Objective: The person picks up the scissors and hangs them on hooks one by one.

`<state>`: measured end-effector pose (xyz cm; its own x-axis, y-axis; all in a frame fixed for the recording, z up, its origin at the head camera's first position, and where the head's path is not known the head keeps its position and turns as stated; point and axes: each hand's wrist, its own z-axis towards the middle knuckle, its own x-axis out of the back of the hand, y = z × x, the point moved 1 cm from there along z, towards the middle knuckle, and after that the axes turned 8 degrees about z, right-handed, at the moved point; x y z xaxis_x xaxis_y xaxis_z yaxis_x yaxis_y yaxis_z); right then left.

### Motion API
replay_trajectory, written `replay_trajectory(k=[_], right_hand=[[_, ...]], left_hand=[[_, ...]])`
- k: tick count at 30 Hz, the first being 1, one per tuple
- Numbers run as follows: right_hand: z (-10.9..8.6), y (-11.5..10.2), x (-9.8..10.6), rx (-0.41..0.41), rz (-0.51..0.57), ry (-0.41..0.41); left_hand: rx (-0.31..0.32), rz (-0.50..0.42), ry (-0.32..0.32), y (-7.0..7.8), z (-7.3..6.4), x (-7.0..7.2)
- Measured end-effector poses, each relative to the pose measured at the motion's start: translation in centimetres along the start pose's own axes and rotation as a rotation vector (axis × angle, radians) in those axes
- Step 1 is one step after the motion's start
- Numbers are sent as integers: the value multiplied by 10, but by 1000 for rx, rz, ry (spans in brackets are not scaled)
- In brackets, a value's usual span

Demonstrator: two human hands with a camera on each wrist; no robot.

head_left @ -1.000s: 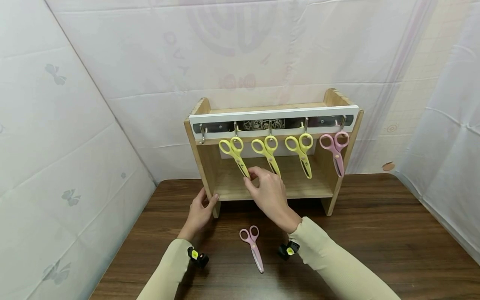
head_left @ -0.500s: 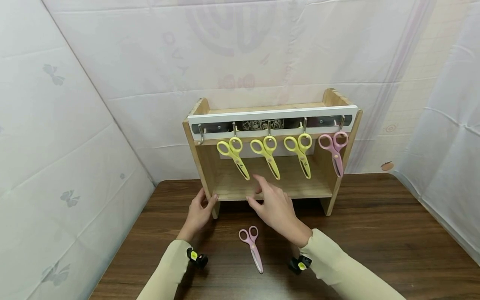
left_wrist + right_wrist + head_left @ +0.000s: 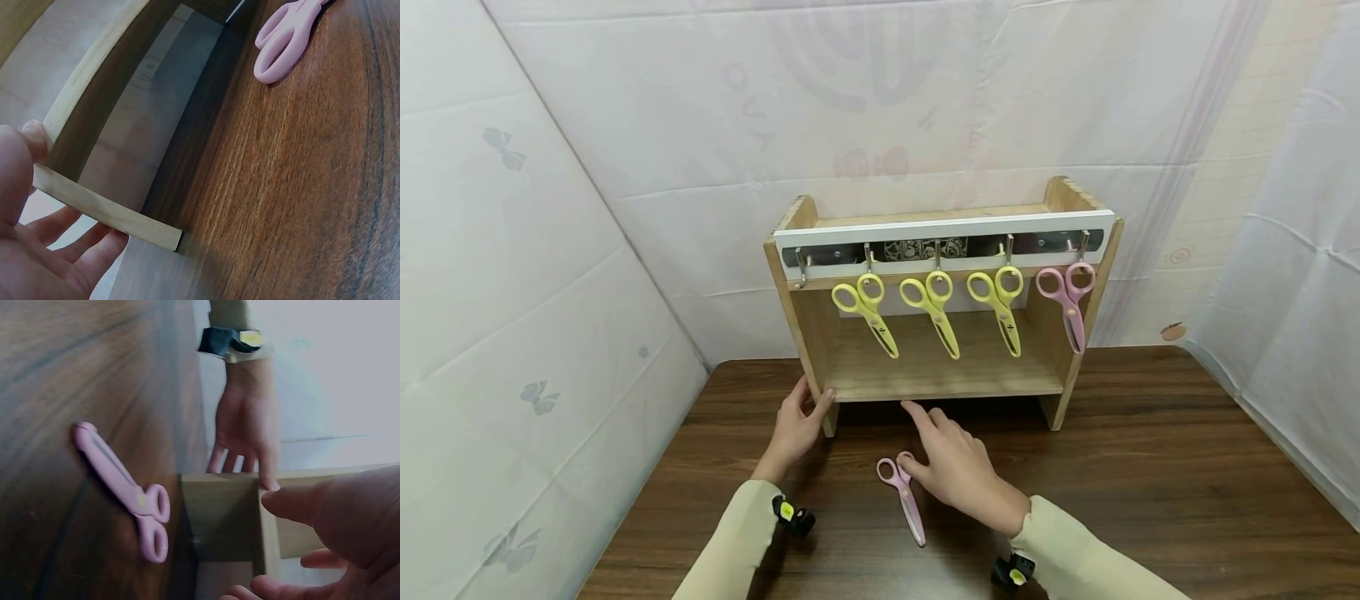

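Observation:
My left hand [image 3: 793, 429] holds the lower left side of a small wooden shelf [image 3: 925, 379]. In the left wrist view its thumb lies at the front of the panel and the fingers on the outer face. My right hand [image 3: 961, 468] is over the table in front of the shelf, fingers spread and nothing in them. Its thumb overlaps one handle loop of the pink scissors [image 3: 912, 510] in the head view. Those scissors lie on the table with their loops toward the shelf; the right wrist view shows the whole pink scissors [image 3: 119, 481] apart from the hand.
A hook rail [image 3: 831, 257] runs along the shelf's top front. Three pairs of yellow scissors [image 3: 934, 313] and one pink pair [image 3: 1070, 302] hang from it; the far left hook [image 3: 801, 271] is bare. The shelf stands on a dark wooden table [image 3: 1150, 483] before patterned cloth.
My right hand has let go of the left yellow scissors' tip and come down toward the pink scissors on the table. The left hand keeps its hold on the shelf.

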<state>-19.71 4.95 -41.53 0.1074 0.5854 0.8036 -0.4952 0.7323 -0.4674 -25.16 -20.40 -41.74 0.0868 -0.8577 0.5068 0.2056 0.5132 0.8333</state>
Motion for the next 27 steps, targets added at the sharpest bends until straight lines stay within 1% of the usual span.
replay_trajectory(k=[4, 11, 16, 27], right_hand=[[-8, 1, -7, 7, -12, -51], [-20, 2, -20, 20, 4, -129], [-25, 2, -26, 33, -7, -146], [-32, 3, -33, 99, -43, -154]], left_hand=[[-4, 3, -5, 6, -3, 1], [0, 7, 2, 4, -2, 0], [4, 9, 2, 4, -2, 0], [-1, 27, 6, 4, -2, 0]])
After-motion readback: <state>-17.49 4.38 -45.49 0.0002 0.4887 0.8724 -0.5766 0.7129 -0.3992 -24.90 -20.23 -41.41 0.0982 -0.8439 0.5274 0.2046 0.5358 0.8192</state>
